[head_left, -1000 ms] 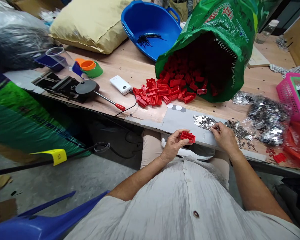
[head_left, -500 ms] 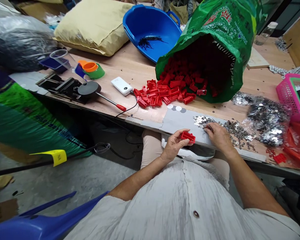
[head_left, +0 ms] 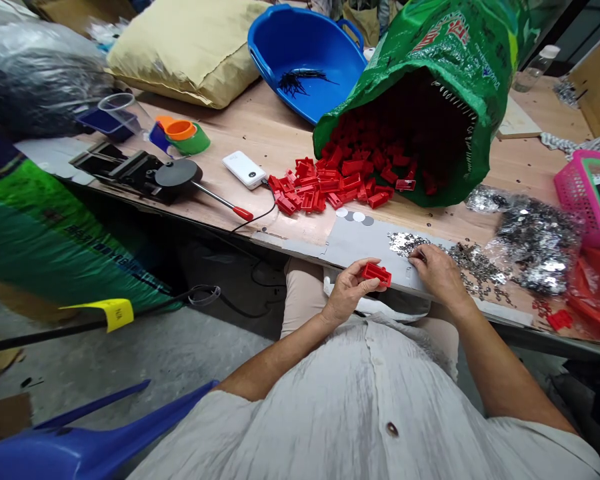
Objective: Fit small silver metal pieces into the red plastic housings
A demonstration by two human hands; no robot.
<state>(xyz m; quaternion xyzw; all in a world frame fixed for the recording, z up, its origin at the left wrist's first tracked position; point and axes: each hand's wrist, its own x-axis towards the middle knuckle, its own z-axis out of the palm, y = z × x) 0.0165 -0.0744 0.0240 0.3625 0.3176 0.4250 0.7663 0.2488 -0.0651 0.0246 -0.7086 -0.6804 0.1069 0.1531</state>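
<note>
My left hand [head_left: 351, 291] pinches a small red plastic housing [head_left: 377, 274] between thumb and fingers, its hollow side facing up, just off the table's front edge. My right hand [head_left: 437, 272] rests at the pile of small shiny metal pieces [head_left: 405, 243] on the grey sheet [head_left: 347, 243]. Its thumb and forefinger are pressed together; whatever lies between them is too small to make out. A second, darker heap of small metal parts [head_left: 475, 261] lies just right of that hand. Many more red housings [head_left: 325, 185] spill from the green sack [head_left: 480, 80].
Left on the table are a lever-handled hand press [head_left: 175, 175], a white power bank [head_left: 244, 169] with a cable, and plastic cups [head_left: 183, 133]. Behind stands a blue basin [head_left: 305, 50]. Bagged metal parts [head_left: 537, 243] and a pink basket [head_left: 575, 190] are at right.
Both hands stay almost where they were, the left still on the red housing and the right at the metal pieces. The view has shifted very slightly.
</note>
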